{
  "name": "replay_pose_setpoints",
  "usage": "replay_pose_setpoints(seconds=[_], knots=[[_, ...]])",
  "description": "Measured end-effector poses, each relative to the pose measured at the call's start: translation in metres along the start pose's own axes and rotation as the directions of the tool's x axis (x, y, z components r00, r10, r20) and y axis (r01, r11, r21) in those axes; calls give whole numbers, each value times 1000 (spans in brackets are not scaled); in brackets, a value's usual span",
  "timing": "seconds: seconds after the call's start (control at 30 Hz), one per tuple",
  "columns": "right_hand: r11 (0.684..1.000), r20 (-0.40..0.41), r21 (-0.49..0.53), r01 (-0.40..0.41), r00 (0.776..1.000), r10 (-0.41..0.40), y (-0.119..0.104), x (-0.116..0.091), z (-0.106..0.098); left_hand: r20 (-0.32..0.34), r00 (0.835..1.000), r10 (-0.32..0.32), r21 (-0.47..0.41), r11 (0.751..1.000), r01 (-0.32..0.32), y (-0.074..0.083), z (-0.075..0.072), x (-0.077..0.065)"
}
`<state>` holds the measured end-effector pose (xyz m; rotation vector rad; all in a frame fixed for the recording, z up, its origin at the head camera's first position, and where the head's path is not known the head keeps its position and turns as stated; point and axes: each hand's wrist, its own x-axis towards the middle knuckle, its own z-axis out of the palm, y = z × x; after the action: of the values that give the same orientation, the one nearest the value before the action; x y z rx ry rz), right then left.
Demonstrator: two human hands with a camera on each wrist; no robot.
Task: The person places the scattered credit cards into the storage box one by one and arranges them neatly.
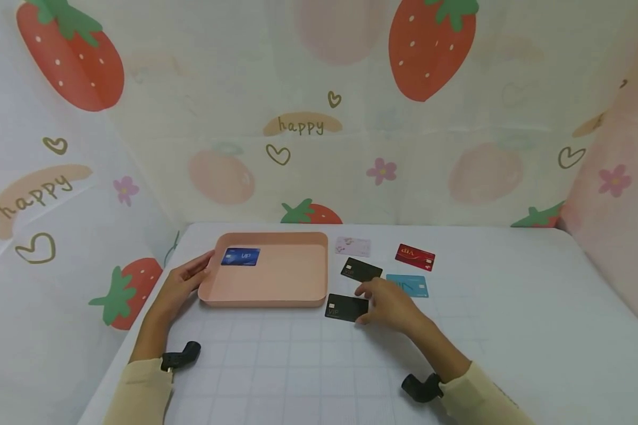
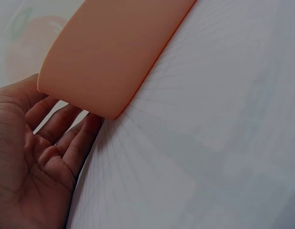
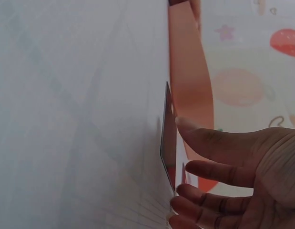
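My left hand (image 1: 183, 284) touches the left end of a shallow peach tray (image 1: 276, 303); in the left wrist view its fingers (image 2: 66, 119) reach behind the tray's corner, tips hidden. Flat in the tray lies a blue VIP card (image 1: 241, 257). My right hand (image 1: 390, 305) is at the right end of a black VIP card (image 1: 344, 307), just right of the tray's near corner. In the right wrist view the thumb and fingers (image 3: 214, 174) are spread close above that card, with a gap between them. A second black card (image 1: 360, 269) lies just behind the hand.
Right of the tray lie a pale flowered card (image 1: 353, 246), a red VIP card (image 1: 414, 257) and a light blue card (image 1: 412, 285), partly behind the right hand. The white table (image 1: 276, 366) has strawberry-print cloth (image 1: 212, 88) behind and at its sides.
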<state>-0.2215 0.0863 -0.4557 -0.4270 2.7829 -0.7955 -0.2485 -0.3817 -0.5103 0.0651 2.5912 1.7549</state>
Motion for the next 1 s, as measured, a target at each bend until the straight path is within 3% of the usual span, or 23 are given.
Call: replay_pose_setpoints(seconds=[0.43,1.0], knots=[[996,-12,-89,-1,1000,0,-2,-3,9,-2,1000,-9,8,1000,9,1,0,-1],[997,-10,-68,25,1000,-25,0,-2,9,-8,1000,-8,9,1000,8,2,0,-2]])
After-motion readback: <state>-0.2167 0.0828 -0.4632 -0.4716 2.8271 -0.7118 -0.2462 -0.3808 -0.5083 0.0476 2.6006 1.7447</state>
